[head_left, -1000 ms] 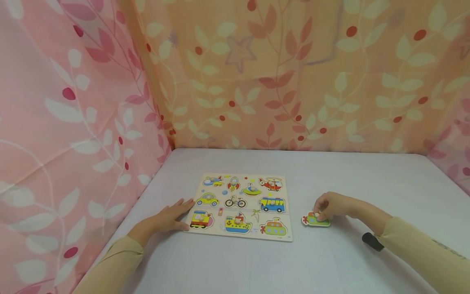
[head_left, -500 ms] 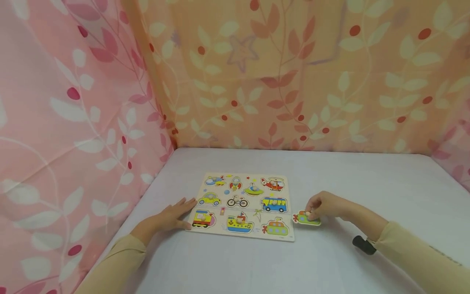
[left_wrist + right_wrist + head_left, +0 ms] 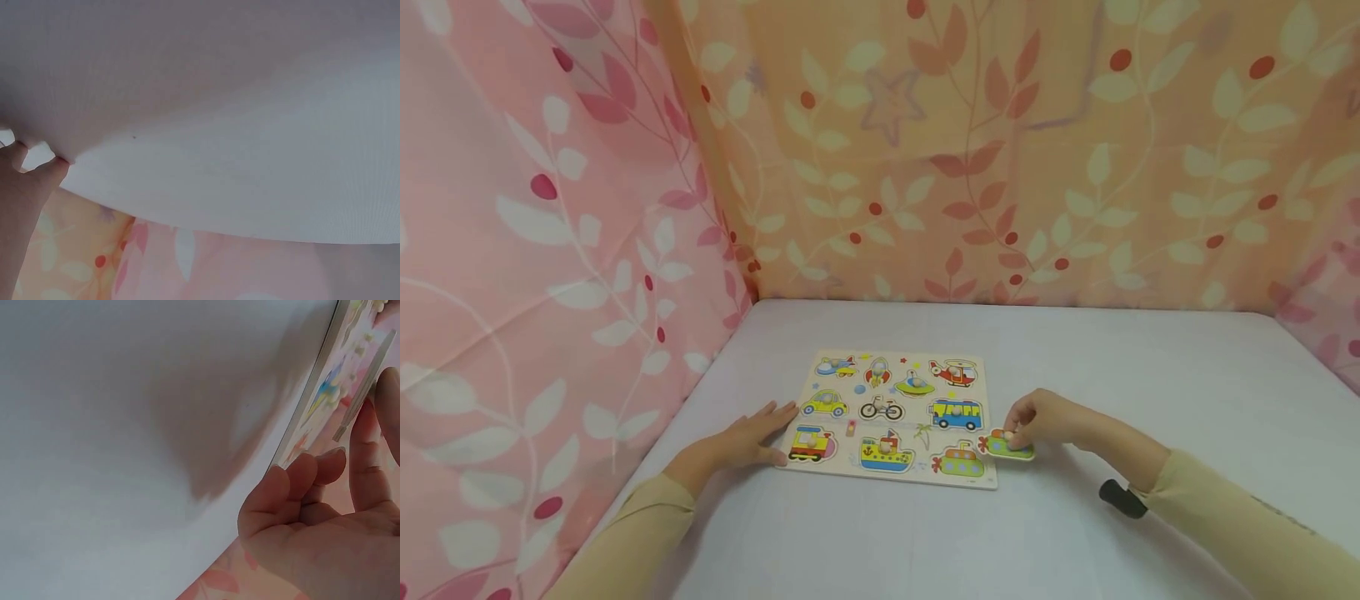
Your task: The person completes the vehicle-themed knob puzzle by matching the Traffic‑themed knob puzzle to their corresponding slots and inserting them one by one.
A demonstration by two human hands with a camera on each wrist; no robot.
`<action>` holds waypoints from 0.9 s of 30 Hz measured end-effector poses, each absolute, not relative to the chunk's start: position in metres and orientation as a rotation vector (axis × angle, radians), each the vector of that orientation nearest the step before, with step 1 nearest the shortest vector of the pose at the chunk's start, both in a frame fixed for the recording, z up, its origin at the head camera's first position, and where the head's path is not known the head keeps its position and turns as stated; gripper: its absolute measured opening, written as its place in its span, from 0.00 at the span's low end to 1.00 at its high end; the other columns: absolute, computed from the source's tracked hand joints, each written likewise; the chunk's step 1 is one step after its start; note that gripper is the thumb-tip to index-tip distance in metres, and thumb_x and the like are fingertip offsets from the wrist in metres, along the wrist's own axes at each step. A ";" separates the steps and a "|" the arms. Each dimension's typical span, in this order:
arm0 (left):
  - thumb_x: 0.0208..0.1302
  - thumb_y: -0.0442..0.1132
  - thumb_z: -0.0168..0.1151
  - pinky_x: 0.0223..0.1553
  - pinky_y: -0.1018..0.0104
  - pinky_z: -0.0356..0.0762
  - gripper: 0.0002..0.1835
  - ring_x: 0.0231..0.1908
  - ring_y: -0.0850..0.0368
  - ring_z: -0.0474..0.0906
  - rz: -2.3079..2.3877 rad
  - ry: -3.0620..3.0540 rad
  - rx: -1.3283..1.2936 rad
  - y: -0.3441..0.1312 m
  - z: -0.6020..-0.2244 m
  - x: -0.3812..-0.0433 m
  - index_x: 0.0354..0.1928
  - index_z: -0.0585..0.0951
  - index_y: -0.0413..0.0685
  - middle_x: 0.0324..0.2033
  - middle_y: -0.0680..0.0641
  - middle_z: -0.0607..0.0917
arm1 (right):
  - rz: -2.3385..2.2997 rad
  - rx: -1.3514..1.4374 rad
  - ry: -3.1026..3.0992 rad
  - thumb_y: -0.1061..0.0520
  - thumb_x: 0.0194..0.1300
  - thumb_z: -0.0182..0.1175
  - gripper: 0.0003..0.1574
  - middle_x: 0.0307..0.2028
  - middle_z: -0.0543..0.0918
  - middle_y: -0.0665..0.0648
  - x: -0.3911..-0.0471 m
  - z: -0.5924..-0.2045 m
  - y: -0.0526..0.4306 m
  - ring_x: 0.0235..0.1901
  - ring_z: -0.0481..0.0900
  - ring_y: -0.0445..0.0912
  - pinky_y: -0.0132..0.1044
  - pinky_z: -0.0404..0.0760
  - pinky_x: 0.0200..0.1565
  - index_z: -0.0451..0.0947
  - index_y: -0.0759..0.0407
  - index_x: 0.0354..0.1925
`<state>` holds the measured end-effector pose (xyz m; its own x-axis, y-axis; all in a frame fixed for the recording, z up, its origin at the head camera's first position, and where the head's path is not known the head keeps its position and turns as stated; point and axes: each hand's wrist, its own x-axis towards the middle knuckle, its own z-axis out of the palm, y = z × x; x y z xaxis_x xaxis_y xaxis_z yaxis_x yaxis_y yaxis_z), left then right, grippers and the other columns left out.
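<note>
A wooden knob puzzle board (image 3: 847, 454) with vehicle pieces lies flat on the white table. My left hand (image 3: 741, 442) rests at its left edge, fingers spread. With thumb and fingertips, my right hand (image 3: 1048, 417) pinches the small knob of a green-and-orange submarine puzzle piece (image 3: 996, 447). That piece overlaps the board's right edge in the head view, beside the matching submarine picture (image 3: 962, 464) at the lower right corner. The right wrist view shows the piece edge-on (image 3: 369, 384), raised above the table. Only some left fingers (image 3: 50, 172) show in the left wrist view.
Pieces in the board include a blue bus (image 3: 957, 414), a ship (image 3: 883, 454), a train (image 3: 808, 446) and a red helicopter (image 3: 953, 375). A black wrist device (image 3: 1122, 498) hangs under the right sleeve. Patterned curtains (image 3: 880, 167) enclose the table's back and sides.
My right hand has lifted the submarine piece from the table and carried it left to the board's right edge. The left hand has stayed at the left edge.
</note>
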<state>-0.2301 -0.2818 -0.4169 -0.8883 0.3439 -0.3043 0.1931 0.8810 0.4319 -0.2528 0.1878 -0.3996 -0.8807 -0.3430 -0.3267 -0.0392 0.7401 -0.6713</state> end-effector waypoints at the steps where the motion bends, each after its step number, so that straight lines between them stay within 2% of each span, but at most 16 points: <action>1: 0.55 0.55 0.69 0.67 0.32 0.33 0.51 0.73 0.36 0.38 0.558 2.672 0.397 -0.282 -0.417 -0.230 0.76 0.55 0.47 0.74 0.41 0.53 | -0.960 -0.299 2.503 0.57 0.54 0.73 0.08 0.28 0.74 0.54 -0.252 -0.400 0.186 0.36 0.69 0.49 0.41 0.65 0.34 0.83 0.56 0.30; 15: 0.56 0.55 0.69 0.66 0.31 0.34 0.50 0.73 0.35 0.38 0.554 2.675 0.408 -0.281 -0.416 -0.231 0.75 0.55 0.46 0.74 0.41 0.53 | -1.004 -0.337 2.499 0.59 0.53 0.74 0.08 0.26 0.72 0.54 -0.245 -0.399 0.158 0.33 0.68 0.47 0.38 0.65 0.32 0.82 0.57 0.28; 27: 0.56 0.55 0.69 0.66 0.31 0.34 0.50 0.73 0.35 0.38 0.540 2.680 0.413 -0.282 -0.418 -0.231 0.75 0.55 0.46 0.74 0.41 0.53 | -1.018 -0.332 2.487 0.61 0.51 0.75 0.09 0.26 0.75 0.54 -0.243 -0.407 0.142 0.32 0.69 0.47 0.37 0.67 0.32 0.82 0.57 0.27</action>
